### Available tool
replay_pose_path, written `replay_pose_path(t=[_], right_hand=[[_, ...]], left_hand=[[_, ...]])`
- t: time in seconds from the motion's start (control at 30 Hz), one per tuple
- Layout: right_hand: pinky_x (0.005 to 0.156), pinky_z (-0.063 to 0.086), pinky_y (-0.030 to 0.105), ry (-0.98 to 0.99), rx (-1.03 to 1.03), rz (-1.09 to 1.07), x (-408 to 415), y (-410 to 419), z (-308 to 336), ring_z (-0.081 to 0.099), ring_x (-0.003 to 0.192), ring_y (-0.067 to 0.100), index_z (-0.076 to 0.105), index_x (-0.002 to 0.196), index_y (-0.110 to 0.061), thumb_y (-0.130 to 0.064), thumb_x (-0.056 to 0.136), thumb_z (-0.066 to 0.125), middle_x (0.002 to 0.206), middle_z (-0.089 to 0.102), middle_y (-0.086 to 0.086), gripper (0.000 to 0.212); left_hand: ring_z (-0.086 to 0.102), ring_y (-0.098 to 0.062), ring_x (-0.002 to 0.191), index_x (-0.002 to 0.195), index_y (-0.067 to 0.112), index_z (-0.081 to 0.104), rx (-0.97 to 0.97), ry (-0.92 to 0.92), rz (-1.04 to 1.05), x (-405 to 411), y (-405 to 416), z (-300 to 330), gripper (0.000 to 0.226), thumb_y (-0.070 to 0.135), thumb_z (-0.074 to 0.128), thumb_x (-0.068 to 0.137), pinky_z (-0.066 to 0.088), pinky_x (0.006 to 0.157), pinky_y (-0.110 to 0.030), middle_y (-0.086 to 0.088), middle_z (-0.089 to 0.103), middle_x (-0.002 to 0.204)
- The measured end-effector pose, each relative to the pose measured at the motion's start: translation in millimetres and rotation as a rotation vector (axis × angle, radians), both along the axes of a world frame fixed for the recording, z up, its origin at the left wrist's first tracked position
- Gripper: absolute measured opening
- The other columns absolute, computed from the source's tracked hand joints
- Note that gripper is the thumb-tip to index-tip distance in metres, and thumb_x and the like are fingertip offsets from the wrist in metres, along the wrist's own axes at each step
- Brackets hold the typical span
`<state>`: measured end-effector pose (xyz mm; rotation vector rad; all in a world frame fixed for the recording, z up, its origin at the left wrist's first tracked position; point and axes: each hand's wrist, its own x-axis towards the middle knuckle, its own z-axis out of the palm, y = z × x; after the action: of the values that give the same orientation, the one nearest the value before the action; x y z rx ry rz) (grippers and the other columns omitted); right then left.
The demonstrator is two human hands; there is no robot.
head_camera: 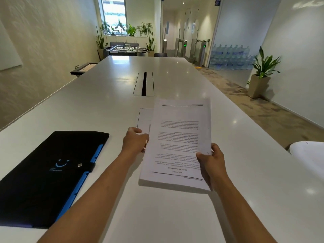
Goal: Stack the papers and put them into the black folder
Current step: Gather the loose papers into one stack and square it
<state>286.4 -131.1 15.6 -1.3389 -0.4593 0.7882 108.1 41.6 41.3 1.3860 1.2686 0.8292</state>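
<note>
A thick stack of printed papers (178, 142) is held tilted above the white table (114, 106), its text upside down to me. My left hand (135, 141) grips the stack's left edge and my right hand (210, 160) grips its right edge near the lower corner. Behind the stack, one more printed sheet (144, 118) lies flat on the table, mostly hidden. The black folder (47, 176) lies closed on the table to the left, with blue tabs along its right edge and a snap strap fastened.
A cable slot (144, 84) runs along the middle of the table beyond the papers. A white rounded chair back (308, 155) shows at the right edge. Potted plant (263, 71) and carpeted floor lie to the right.
</note>
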Motion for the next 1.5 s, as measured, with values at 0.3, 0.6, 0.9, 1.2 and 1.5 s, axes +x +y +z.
replay_pose_path(t=[0.3,0.6,0.9,1.2,1.5], right_hand=[[0.067,0.059,0.036,0.012,-0.152,-0.152,18.4,-12.4,-18.4,0.068,0.087,0.029,0.047,0.119,-0.015,0.008,0.090,0.053,0.106,0.063,0.009,0.038],[0.078,0.060,0.051,0.015,-0.196,-0.154,24.5,-10.2,-23.3,0.069,0.092,0.035,0.048,0.120,-0.016,0.005,0.090,0.055,0.110,0.064,0.010,0.037],[0.079,0.060,0.050,-0.008,-0.221,-0.141,23.4,-7.2,-27.9,0.068,0.092,0.033,0.049,0.116,-0.018,0.006,0.090,0.054,0.107,0.063,0.007,0.036],[0.075,0.061,0.043,-0.057,-0.300,-0.046,0.5,15.4,-30.4,0.068,0.091,0.029,0.048,0.116,-0.015,0.005,0.089,0.047,0.107,0.064,0.005,0.034],[0.072,0.060,0.037,-0.032,-0.324,0.022,-16.6,34.9,-28.9,0.067,0.091,0.030,0.051,0.113,-0.007,0.006,0.081,0.039,0.104,0.064,0.012,0.037]], left_hand=[[0.042,-0.035,0.125,0.135,0.005,0.041,0.169,0.832,0.036,30.5,52.0,-26.0,0.082,0.059,0.065,0.078,0.038,0.100,-0.045,-0.019,0.045,0.136],[0.050,-0.039,0.120,0.135,0.000,0.030,0.064,0.806,0.018,42.6,68.5,-21.7,0.092,0.037,0.085,0.070,0.046,0.094,-0.043,-0.024,0.043,0.131],[0.062,-0.025,0.085,0.137,0.003,0.041,0.001,0.033,0.237,5.7,62.5,-21.4,0.060,0.003,0.069,0.083,0.051,0.046,-0.025,-0.014,0.056,0.124],[0.072,-0.012,0.072,0.136,0.012,0.043,0.237,-0.416,0.258,-33.3,37.2,51.9,0.056,0.000,0.067,0.087,0.061,0.070,-0.029,-0.010,0.050,0.135],[0.071,-0.013,0.061,0.123,0.006,0.045,-0.046,-0.455,0.096,-39.2,-38.1,8.0,0.044,-0.005,0.066,0.086,0.058,0.053,-0.022,-0.013,0.062,0.108]])
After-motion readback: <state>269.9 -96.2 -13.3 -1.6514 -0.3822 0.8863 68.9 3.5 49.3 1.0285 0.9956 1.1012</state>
